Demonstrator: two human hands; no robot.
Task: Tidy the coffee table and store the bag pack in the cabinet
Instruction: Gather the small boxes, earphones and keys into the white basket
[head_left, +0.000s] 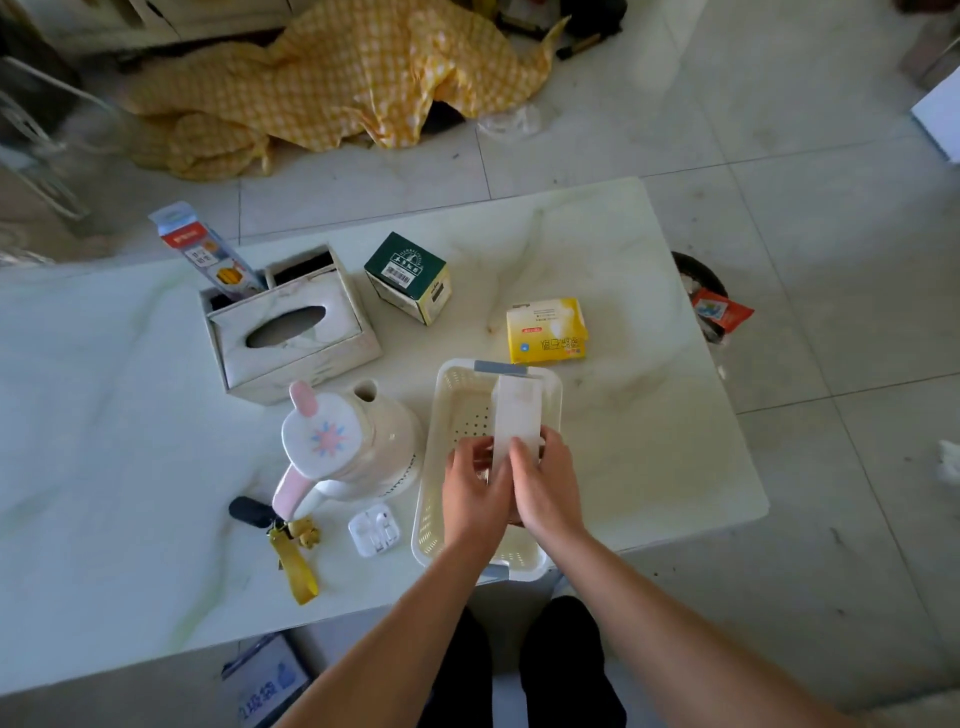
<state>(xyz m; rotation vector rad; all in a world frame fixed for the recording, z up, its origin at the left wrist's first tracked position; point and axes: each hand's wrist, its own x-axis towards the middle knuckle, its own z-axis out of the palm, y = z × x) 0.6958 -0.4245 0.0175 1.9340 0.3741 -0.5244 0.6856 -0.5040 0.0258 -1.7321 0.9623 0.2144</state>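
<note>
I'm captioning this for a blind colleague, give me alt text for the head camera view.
A left hand and right hand hold a flat white box over a white perforated basket on a pale coffee table. Nearby sit a pink-handled kettle, tissue box, green box, yellow packet, earbuds case and black key fob.

Left hand (475, 488) and right hand (545, 483) bare; forearms bare up to the frame edge. Plain black trousers (566, 660) on both legs, at 6 o'clock.
</note>
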